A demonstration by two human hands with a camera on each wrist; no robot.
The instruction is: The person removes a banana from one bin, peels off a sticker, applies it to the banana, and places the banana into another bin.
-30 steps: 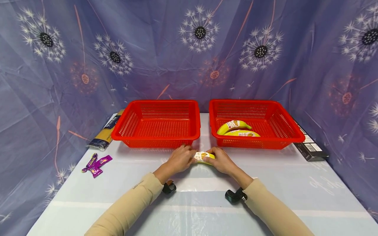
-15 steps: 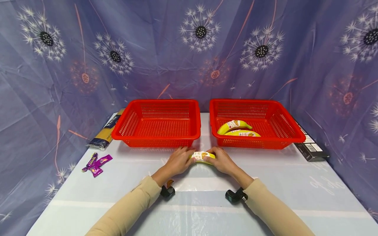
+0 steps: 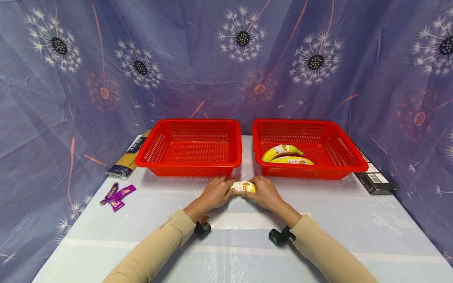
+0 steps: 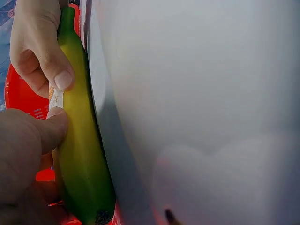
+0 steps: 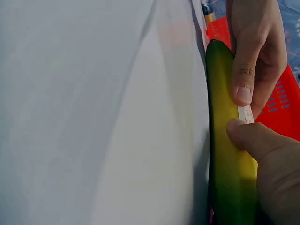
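Note:
A yellow banana with green ends (image 4: 79,140) and a white printed label (image 3: 243,187) lies crosswise at the middle of the table, in front of the two baskets. My left hand (image 3: 215,193) grips its left part, the thumb pressed along the near side. At the other end my right hand (image 3: 266,192) holds it the same way, thumb in front and fingers behind. Both thumbs show close together on the peel in the right wrist view, where the banana (image 5: 225,140) fills the right side. The fingers behind the fruit are partly hidden.
A red basket (image 3: 198,171) stands behind on the left. Another red basket (image 3: 308,172) on the right holds two labelled bananas (image 3: 282,151). Purple-wrapped candies (image 3: 117,196) lie at the left, near a yellow-and-blue packet (image 3: 128,157). A black box (image 3: 376,180) sits at the right edge.
My left hand has shifted slightly on the banana and more of its left part shows. My right hand has slid a little inward along it. The baskets have stayed in place.

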